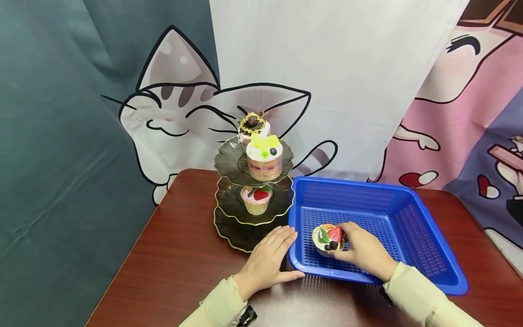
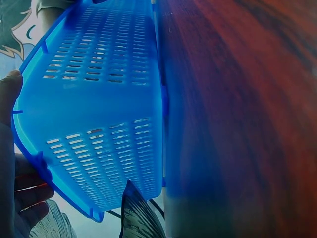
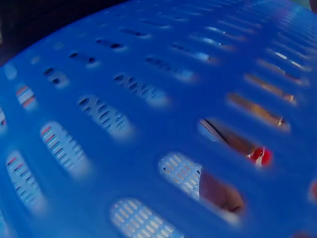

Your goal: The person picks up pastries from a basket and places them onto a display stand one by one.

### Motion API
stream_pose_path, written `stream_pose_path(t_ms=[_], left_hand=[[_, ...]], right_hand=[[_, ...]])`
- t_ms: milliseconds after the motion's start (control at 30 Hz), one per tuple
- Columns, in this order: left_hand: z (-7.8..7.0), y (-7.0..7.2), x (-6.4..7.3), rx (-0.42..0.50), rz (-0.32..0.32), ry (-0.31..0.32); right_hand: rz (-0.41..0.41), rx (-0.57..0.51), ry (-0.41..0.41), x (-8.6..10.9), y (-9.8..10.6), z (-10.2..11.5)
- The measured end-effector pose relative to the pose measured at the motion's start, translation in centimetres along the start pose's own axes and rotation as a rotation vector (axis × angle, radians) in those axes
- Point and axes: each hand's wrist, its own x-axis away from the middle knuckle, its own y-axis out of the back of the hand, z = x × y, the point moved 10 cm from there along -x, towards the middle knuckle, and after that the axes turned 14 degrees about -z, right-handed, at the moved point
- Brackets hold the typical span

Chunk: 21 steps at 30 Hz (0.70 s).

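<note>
My right hand (image 1: pixel 363 249) reaches into the blue plastic basket (image 1: pixel 443 240) and holds a small cupcake (image 1: pixel 320 247) topped with a strawberry half, a green leaf and dark berries. Thumb and fingers are on either side of the cupcake. My left hand (image 1: pixel 267 261) rests at the basket's near left corner, its fingers extended along the left rim and its thumb along the front rim. In the left wrist view, fingertips (image 2: pixel 33 198) touch the basket rim (image 2: pixel 17 124). The right wrist view is filled by the slotted basket wall (image 3: pixel 143 124), with the right hand glimpsed through the slots.
Left of the basket stands a tiered stand of dark scalloped plates (image 1: pixel 226 218). Its top plate bears a layered cake cup (image 1: pixel 264 168) and a chocolate-topped cake (image 1: pixel 249 125); the middle one holds a strawberry cupcake (image 1: pixel 256 204). All stand on a reddish-brown table (image 1: pixel 163 254) before a printed curtain.
</note>
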Motion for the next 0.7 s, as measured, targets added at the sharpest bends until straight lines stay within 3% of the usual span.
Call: stream_pose_path(t_ms=[267, 700], left_hand=[[-0.2, -0.1, 0.0, 0.000, 0.003, -0.008], [0.0, 0.1, 0.0, -0.003, -0.008, -0.002]], right_hand=[[0.024, -0.021, -0.033, 0.3, 0.4, -0.4], [-0.002, -0.049, 0.015, 0.1, 2.2, 0.6]])
